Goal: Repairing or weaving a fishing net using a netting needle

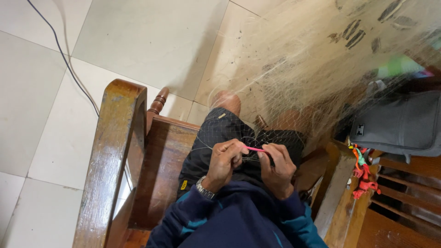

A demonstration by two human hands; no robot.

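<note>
I sit in a wooden armchair with a fine pale fishing net draped over my knees and lap. My left hand and my right hand meet over my dark shorts. Both pinch a thin pink netting needle that runs between their fingertips, with net strands bunched under the fingers. A metal watch sits on my left wrist. Dark blue sleeves cover both forearms.
A grey backpack rests on the wooden seat at the right, under the net. Red and green clips hang on the right armrest. A dark cable crosses the white floor tiles at the upper left.
</note>
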